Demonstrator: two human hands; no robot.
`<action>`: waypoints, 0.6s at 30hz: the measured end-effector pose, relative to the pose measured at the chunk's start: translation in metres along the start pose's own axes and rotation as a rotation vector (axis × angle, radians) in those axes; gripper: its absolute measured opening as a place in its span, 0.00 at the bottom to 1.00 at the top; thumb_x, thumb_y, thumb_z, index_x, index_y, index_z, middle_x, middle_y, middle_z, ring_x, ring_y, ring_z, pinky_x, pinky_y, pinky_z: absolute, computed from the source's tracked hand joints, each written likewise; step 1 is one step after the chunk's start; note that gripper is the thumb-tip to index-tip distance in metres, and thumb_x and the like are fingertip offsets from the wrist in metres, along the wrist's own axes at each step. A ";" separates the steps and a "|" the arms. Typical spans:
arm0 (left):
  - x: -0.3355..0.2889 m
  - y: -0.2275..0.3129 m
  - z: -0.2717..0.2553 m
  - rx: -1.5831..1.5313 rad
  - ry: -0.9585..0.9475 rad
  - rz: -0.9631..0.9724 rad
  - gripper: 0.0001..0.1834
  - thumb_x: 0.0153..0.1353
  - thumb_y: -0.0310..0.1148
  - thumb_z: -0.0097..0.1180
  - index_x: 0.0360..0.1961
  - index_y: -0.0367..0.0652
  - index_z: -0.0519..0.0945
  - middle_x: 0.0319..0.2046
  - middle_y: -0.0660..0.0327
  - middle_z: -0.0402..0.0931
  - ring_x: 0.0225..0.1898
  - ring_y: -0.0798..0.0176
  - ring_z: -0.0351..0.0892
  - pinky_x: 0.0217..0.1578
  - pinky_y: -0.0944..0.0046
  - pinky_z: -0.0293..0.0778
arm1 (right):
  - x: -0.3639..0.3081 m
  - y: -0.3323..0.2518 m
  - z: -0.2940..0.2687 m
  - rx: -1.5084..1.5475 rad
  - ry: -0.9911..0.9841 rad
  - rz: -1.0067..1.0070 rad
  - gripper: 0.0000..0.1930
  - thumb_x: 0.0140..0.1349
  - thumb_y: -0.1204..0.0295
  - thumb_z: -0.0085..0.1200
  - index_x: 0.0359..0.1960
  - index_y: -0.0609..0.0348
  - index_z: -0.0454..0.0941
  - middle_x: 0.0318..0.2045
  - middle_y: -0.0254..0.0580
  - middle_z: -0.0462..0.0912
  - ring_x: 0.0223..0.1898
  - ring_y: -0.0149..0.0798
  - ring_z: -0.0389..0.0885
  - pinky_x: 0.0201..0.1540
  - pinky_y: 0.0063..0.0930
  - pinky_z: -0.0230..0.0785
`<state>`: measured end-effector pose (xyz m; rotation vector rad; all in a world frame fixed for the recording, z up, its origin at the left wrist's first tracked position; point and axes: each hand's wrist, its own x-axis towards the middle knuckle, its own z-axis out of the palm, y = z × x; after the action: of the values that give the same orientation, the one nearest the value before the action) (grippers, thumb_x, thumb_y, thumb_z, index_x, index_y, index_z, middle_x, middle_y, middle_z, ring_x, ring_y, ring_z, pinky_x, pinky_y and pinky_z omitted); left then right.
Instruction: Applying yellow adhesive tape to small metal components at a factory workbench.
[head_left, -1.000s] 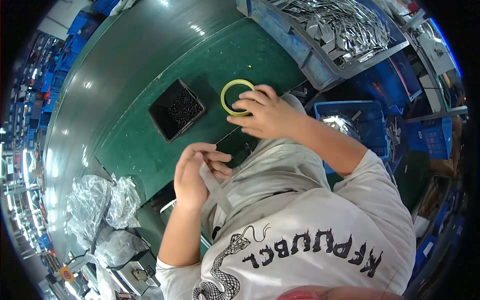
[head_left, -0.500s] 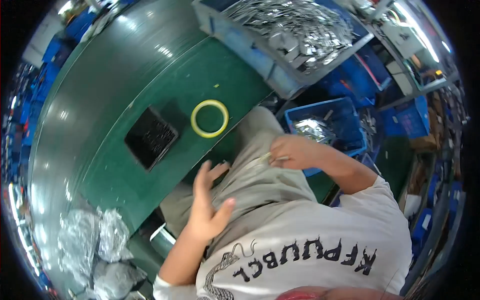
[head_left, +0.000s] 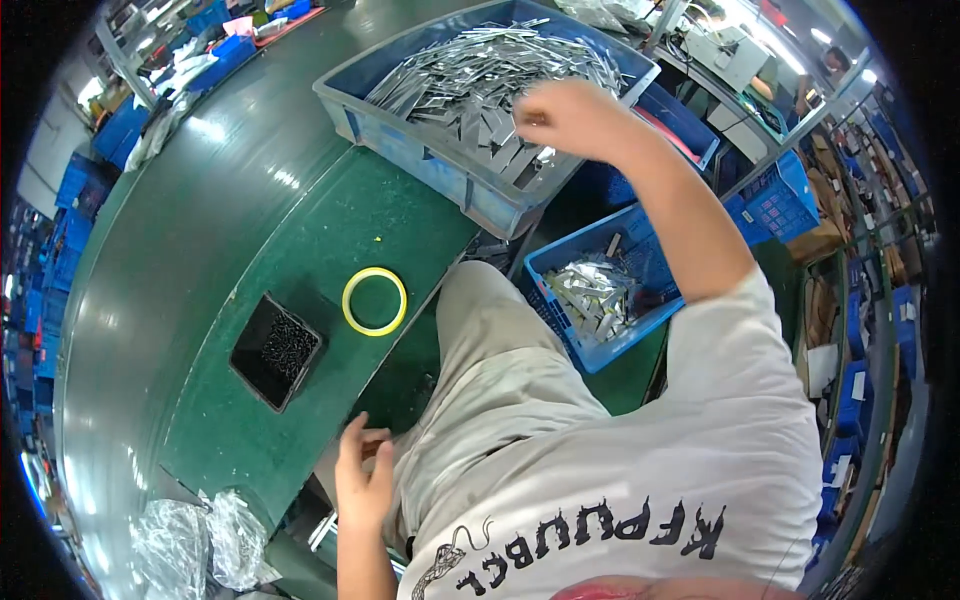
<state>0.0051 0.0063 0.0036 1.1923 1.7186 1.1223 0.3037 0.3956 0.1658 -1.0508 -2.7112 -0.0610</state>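
Observation:
My right hand [head_left: 572, 120] is above the near right part of a large blue crate [head_left: 430, 150] heaped with thin shiny metal strips [head_left: 490, 85]. Its fingers are curled; anything between them cannot be made out. Low in front of my body, by my left thigh, my left hand [head_left: 362, 485] is open, thumb and fingers apart, with nothing in it. The smaller blue basket [head_left: 625, 345] beside my right leg holds metal pieces [head_left: 595, 298], some with yellowish parts. On the green table [head_left: 300, 240] lies a roll of yellow tape [head_left: 350, 318].
A black bin [head_left: 262, 375] of small dark parts stands left of the tape. Clear plastic bags [head_left: 235, 540] lie at the table's lower left. A metal-grey curved surface [head_left: 130, 300] runs along the far left. Shelves with blue bins [head_left: 850, 400] line the right side.
My right hand has gone from my lap, where it held a thin strip with a yellow end, up over the large crate. My left hand has moved down and left. The view has shifted.

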 end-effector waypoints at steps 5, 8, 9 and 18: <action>-0.003 0.018 0.001 0.370 -0.100 0.217 0.22 0.58 0.24 0.61 0.54 0.35 0.75 0.38 0.48 0.83 0.39 0.49 0.84 0.42 0.56 0.78 | 0.090 0.033 0.077 -0.292 -0.396 0.032 0.14 0.55 0.70 0.56 0.44 0.48 0.84 0.39 0.44 0.86 0.43 0.51 0.84 0.41 0.45 0.76; -0.009 0.015 -0.001 0.380 -0.069 0.187 0.20 0.58 0.26 0.61 0.52 0.36 0.77 0.38 0.48 0.83 0.41 0.48 0.84 0.43 0.56 0.78 | 0.096 0.038 0.103 -0.376 -0.456 -0.010 0.11 0.52 0.72 0.58 0.38 0.52 0.87 0.40 0.48 0.86 0.43 0.52 0.85 0.41 0.47 0.77; -0.013 0.014 -0.001 0.391 -0.054 0.165 0.18 0.58 0.27 0.61 0.51 0.36 0.78 0.38 0.48 0.83 0.41 0.48 0.84 0.43 0.55 0.78 | 0.097 0.045 0.108 -0.382 -0.451 -0.031 0.11 0.52 0.72 0.58 0.38 0.52 0.87 0.40 0.48 0.86 0.43 0.52 0.85 0.41 0.47 0.77; -0.010 0.013 -0.007 0.424 -0.054 0.143 0.15 0.60 0.31 0.60 0.47 0.39 0.80 0.40 0.48 0.82 0.42 0.44 0.82 0.43 0.52 0.78 | 0.094 0.018 0.063 -0.359 -0.361 -0.206 0.06 0.51 0.71 0.58 0.30 0.57 0.83 0.35 0.46 0.82 0.40 0.50 0.83 0.41 0.44 0.76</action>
<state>0.0058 -0.0020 0.0192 1.6084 1.9114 0.8149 0.2358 0.4784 0.1256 -0.9387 -3.2157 -0.4493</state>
